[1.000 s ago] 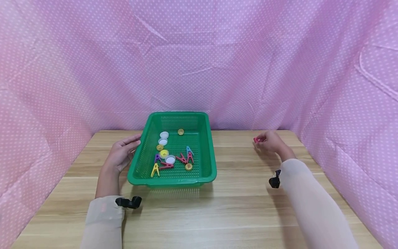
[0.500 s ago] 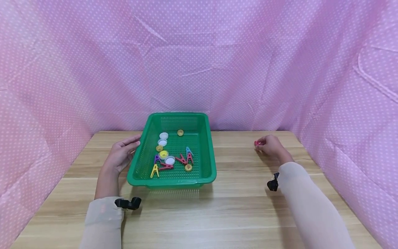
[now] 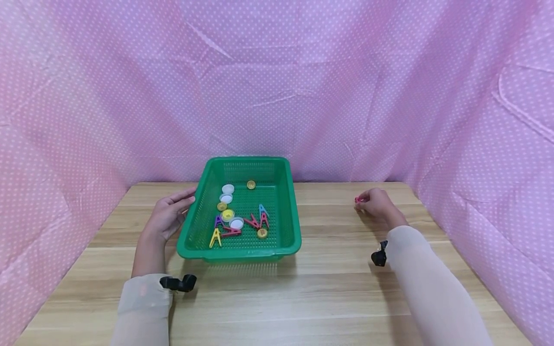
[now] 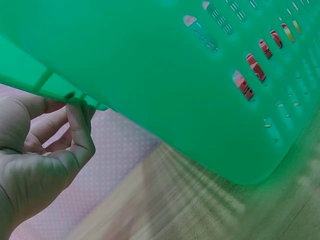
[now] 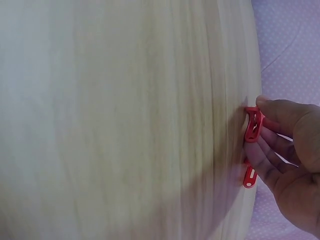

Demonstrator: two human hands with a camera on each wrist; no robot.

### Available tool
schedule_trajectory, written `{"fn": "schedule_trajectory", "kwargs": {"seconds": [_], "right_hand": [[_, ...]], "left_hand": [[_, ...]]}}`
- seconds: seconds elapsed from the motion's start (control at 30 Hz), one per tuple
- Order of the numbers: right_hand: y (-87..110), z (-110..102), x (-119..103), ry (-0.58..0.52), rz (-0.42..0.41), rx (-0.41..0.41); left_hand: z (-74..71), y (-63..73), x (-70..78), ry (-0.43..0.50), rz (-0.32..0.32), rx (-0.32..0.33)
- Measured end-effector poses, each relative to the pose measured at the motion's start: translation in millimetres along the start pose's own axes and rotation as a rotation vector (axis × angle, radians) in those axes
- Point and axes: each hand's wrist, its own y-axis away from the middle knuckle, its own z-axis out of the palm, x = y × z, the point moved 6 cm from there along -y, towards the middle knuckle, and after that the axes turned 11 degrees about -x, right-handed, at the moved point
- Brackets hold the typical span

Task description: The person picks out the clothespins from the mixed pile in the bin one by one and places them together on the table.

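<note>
A green plastic basket stands at the middle of the table in the head view. My left hand holds its left rim, and in the left wrist view the thumb and fingers pinch the rim edge. Inside lie several clothespins, among them a yellow clothespin and a blue clothespin, plus several round caps such as a white cap. Far right, my right hand pinches a red clothespin between thumb and fingers. Below it shows another red piece; whether it belongs to the same clothespin I cannot tell.
The wooden table reaches to a pink dotted curtain at the back and both sides. Black camera mounts sit on both wrists. The basket's perforated wall fills much of the left wrist view.
My right hand has come slightly nearer, and the red clothespin between its fingers has turned a little. The left hand and basket hold nearly still.
</note>
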Motion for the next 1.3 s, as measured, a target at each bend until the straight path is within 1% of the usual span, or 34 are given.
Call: {"fn": "schedule_trajectory", "kwargs": {"seconds": [0.17, 0.23, 0.4, 0.5, 0.6, 0.77, 0.87, 1.1, 1.17, 1.3], "right_hand": [[2.6, -3, -1, -0.007, 0.008, 0.002], [4.0, -7, -2, -0.002, 0.011, 0.021], [6.1, -16, -9, 0.054, -0.032, 0.065], [5.6, -15, -15, 0.099, -0.076, 0.041], [4.9, -12, -19, 0.149, -0.119, -0.007], [5.7, -7, -21, 0.194, -0.144, -0.042], [6.4, -6, -19, 0.187, -0.131, -0.042], [6.6, -7, -13, 0.187, -0.141, -0.031], [6.3, -7, -14, 0.196, -0.138, -0.026], [4.1, -11, -26, 0.219, -0.18, 0.001]], "left_hand": [[-0.1, 0.1, -1.3, -0.006, 0.006, -0.003], [-0.3, -0.4, -1.8, -0.008, 0.007, -0.005], [-0.4, -0.7, -1.9, -0.006, 0.009, -0.008], [0.0, -0.8, -1.5, -0.004, 0.011, -0.012], [0.6, -0.9, -1.4, 0.001, 0.011, -0.017], [0.4, -1.0, -1.6, 0.005, 0.01, -0.014], [0.6, -2.2, -1.8, 0.003, 0.009, -0.015], [1.3, -3.8, -1.3, 0.007, 0.018, -0.021], [0.7, -3.4, -1.5, 0.013, 0.018, -0.019], [-0.9, -2.2, -1.9, 0.029, 0.015, -0.015]]}}
